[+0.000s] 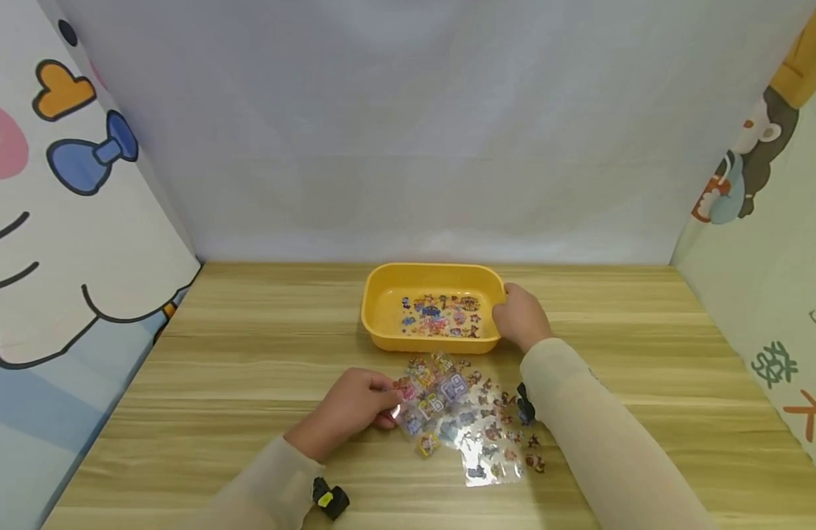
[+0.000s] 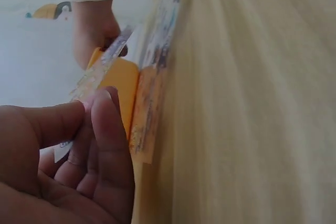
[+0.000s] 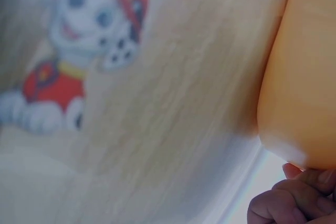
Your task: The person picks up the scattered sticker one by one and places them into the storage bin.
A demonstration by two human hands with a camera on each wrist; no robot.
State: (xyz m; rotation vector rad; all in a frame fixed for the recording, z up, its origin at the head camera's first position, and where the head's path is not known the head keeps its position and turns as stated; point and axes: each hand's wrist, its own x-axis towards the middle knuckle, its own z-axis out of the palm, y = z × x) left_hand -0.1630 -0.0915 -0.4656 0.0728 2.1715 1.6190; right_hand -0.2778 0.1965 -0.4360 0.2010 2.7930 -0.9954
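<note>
My left hand (image 1: 356, 403) pinches the left edge of a clear sticker sheet (image 1: 431, 406) between thumb and fingers, and the left wrist view shows the sheet raised at a slant. Under and beside it, a second clear sticker sheet (image 1: 476, 472) with small cartoon figures lies on the table, partly covered. Behind the sheets stands a shallow yellow plastic basin (image 1: 434, 344), with many small colourful stickers (image 1: 441, 316) on its floor. With curled fingers my right hand (image 1: 522, 318) grips the basin's right rim. In the right wrist view, the basin wall (image 3: 302, 77) rises just beside those fingers.
The wood-grain table (image 1: 262, 316) runs back to a pale cloth wall (image 1: 434, 132). Printed cartoon panels stand at the left (image 1: 70, 243) and right (image 1: 772, 294). My right forearm (image 1: 600, 427) reaches over the table beside the sheets, overlapping a few stickers in the head view.
</note>
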